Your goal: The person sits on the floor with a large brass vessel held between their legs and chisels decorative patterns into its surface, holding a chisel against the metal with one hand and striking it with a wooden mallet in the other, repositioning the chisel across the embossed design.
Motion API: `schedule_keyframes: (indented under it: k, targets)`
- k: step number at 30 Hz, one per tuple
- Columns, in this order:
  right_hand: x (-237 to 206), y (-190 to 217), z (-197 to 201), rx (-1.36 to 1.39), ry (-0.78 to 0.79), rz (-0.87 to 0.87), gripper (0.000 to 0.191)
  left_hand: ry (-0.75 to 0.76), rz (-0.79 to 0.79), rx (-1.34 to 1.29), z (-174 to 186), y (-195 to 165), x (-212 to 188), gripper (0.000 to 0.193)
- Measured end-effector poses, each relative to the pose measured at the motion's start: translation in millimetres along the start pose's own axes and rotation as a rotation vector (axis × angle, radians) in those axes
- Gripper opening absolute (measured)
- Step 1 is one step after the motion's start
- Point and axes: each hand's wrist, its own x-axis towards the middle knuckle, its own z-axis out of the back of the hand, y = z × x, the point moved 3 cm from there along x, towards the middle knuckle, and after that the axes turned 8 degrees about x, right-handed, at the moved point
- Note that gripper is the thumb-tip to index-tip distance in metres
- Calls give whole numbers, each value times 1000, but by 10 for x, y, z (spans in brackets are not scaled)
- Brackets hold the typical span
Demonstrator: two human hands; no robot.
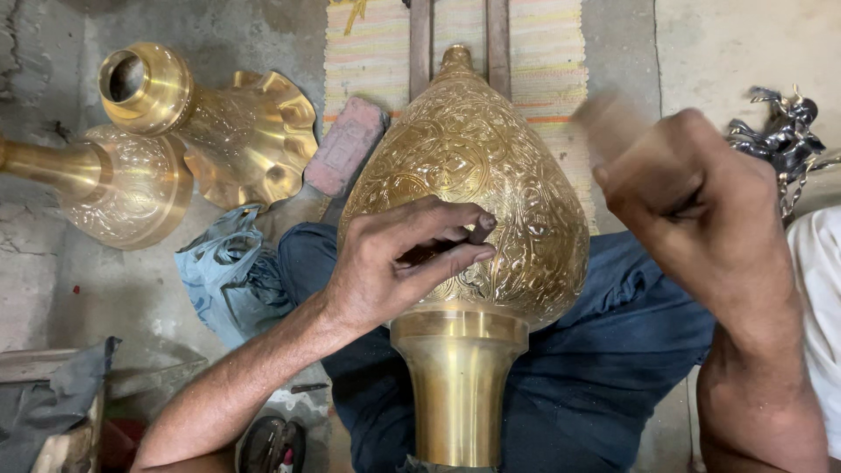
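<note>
In the centre of the frame I saw the large engraved brass vessel (473, 175) lying across the person's lap, pear-shaped, with a smooth neck toward the lower edge. It rested only on the legs, so I judged it could roll and dent. The left hand (399, 263) lay on it, fingers pinching a small dark tool. The right hand (701, 210) was closed in a fist; what it gripped was blurred.

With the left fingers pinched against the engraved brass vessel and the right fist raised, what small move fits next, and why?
Probably a short downward tap of the right hand. It is lifted and motion-blurred, seemingly gripping a tool I cannot make out, while the left hand pinches a small dark tool against the brass vessel, which lies steady across the lap.
</note>
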Motion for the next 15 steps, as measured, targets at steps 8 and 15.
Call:
schedule_keyframes:
  k: [8, 15]
  targets:
    - [35, 124, 6, 187, -84, -114, 27, 17, 8, 16, 20, -6, 21, 29]
    - [9, -22, -57, -22, 73, -196, 22, -15, -3, 54, 18, 4, 10, 29]
